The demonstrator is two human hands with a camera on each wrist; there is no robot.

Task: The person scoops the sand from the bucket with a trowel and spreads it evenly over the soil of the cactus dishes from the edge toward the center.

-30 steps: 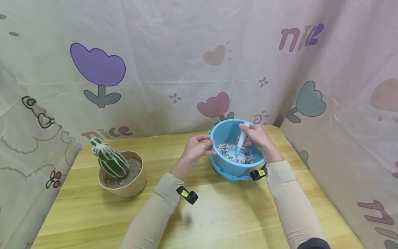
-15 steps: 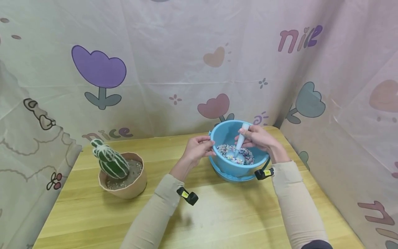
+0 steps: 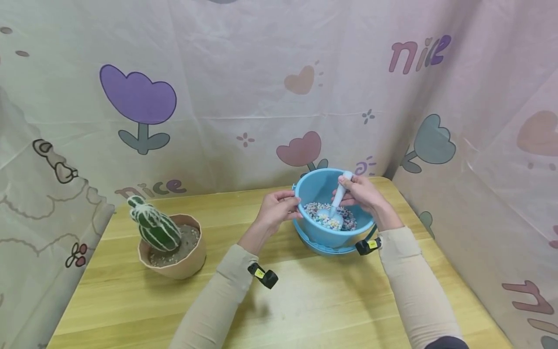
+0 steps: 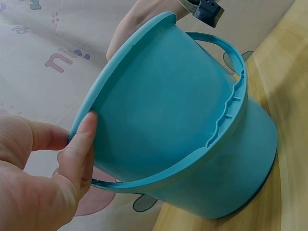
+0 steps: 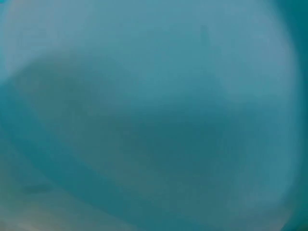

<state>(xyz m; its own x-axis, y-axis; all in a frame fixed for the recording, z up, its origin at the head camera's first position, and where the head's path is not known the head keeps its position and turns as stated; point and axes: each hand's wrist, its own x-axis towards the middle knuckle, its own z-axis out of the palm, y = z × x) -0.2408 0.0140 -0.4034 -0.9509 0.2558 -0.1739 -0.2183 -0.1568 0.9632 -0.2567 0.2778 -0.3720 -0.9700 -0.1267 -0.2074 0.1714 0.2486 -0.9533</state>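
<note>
gripping the scoop (image 3: 338, 199) up top in the right hand (image 3: 365, 195), angling it down and slightly left to the beads (image 3: 312, 210) inside the bucket (image 3: 327, 236), and pinching the bucket's left edge with the left hand (image 3: 275, 209)!

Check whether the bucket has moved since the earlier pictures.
No: in the head view, the bucket shows no visible shift either way against the pink flower behind it.

You've got a yellowish wood-grain table (image 3: 301, 305) there, with your blue bucket (image 3: 327, 239) standing near the far right corner. Your peach pot (image 3: 185, 265) sits well apart on the left.
</note>
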